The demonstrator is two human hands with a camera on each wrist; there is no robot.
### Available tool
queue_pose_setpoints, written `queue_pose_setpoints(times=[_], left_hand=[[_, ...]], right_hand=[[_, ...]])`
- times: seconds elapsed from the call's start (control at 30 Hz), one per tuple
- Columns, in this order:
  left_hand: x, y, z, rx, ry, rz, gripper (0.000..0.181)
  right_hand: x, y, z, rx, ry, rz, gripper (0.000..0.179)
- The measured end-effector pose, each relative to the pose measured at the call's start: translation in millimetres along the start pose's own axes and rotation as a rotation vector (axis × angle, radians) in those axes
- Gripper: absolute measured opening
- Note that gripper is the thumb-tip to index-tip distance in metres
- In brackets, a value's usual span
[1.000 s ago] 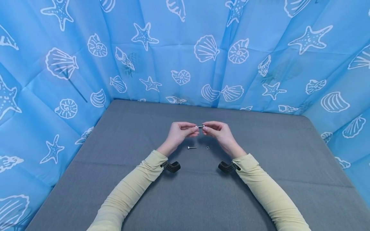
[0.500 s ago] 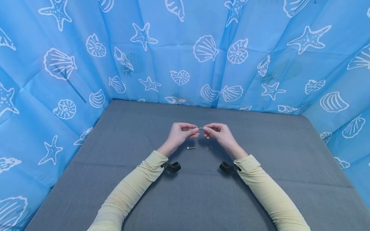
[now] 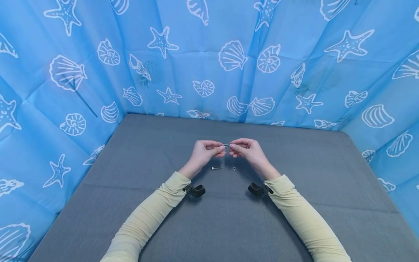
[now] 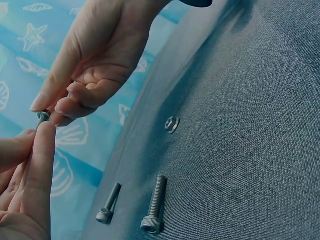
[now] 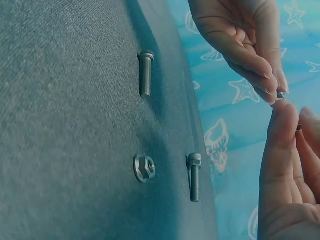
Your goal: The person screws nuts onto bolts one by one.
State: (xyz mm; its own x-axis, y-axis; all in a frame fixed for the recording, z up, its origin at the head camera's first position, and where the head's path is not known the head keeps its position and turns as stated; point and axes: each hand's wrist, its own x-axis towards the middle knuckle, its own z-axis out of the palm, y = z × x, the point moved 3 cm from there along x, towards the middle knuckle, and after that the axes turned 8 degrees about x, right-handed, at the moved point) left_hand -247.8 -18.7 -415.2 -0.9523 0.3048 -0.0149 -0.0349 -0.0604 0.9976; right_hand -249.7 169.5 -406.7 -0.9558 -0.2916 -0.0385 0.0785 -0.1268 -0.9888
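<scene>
My left hand (image 3: pixel 204 151) pinches a thin metal bolt (image 3: pixel 226 145) between thumb and fingers, above the table. Facing it, my right hand (image 3: pixel 247 151) pinches a small nut (image 4: pixel 43 116) at the bolt's end; fingertips cover much of both pieces. Below the hands, a loose socket-head bolt (image 3: pixel 216 168) lies on the grey cloth, with a flange nut (image 3: pixel 234 169) to its right. Both wrist views also show a second bolt (image 4: pixel 110 204) with a nut on it near its head, lying farther back; I cannot make it out in the head view.
Grey cloth covers the table (image 3: pixel 226 225). Blue curtains (image 3: pixel 203 65) printed with white shells and starfish stand behind it and along the sides. A black strap mount (image 3: pixel 194 190) sits at the left wrist and a matching one (image 3: pixel 258 189) at the right.
Both hands stay together at nearly the same spot, with small finger and wrist shifts around the bolt. The loose bolt and flange nut have not moved on the cloth.
</scene>
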Motion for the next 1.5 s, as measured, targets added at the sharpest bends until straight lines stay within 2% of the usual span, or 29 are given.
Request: queue_pose_setpoints(times=[0.4,0.7,0.83,0.97,1.13,1.37,1.5], left_hand=[[-1.3,-0.1,-0.3,-0.003,-0.002,-0.002,0.034],[-1.3,-1.0,-0.4,-0.007,0.004,0.01,0.033],[-1.6,-0.7,-0.3,-0.003,0.013,0.018,0.031],[-1.1,-2.3,0.0,-0.009,0.018,0.014,0.032],[-2.0,-3.4,-0.4,-0.011,0.029,0.011,0.033],[-1.7,-4.7,-0.5,-0.021,0.046,0.008,0.026],[-2.4,-4.2,-0.8,-0.018,0.036,0.018,0.03]], right_hand=[[-2.5,-3.2,0.8,-0.144,0.004,-0.008,0.036],[-2.1,-3.4,0.2,-0.07,-0.048,-0.061,0.038],[-1.5,-3.2,0.2,-0.08,-0.038,-0.042,0.034],[-1.9,-3.1,2.4,-0.093,-0.032,0.006,0.043],[-4.8,-3.3,3.0,-0.048,-0.057,0.009,0.039],[-3.4,-1.5,1.7,-0.131,-0.05,0.018,0.04],[-4.6,-2.3,4.2,-0.1,-0.078,-0.021,0.036]])
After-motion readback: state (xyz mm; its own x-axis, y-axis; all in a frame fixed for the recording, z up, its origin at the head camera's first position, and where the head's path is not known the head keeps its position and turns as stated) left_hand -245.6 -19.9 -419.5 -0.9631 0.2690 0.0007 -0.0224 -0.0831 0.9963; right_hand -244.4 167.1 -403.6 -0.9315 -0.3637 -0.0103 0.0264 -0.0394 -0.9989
